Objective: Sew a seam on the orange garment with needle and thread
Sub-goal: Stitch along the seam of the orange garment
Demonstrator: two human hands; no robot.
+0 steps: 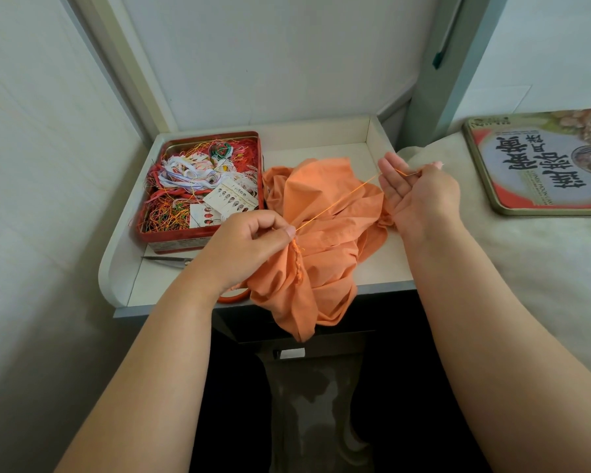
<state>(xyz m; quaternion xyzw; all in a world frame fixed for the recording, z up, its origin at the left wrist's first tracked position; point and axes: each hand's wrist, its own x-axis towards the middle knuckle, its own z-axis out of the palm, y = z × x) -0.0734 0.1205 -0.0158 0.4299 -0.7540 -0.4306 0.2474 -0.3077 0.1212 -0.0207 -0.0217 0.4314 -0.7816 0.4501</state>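
While the left hand [253, 238] pinches the orange garment [325, 240], the right hand [420, 196], at two o'clock, pinches the needle [413, 173]; overpulling the taut thread [338, 199] risks puckering or snapping.

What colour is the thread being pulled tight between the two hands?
Orange, matching the garment. The taut sewing thread shows best in the head view, stretched between both hands.

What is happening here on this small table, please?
A person is hand-sewing. The left hand pinches a bunched part of the orange garment. The right hand pinches the needle and holds the orange thread taut, up and to the right. An open tin of threads stands beside the garment.
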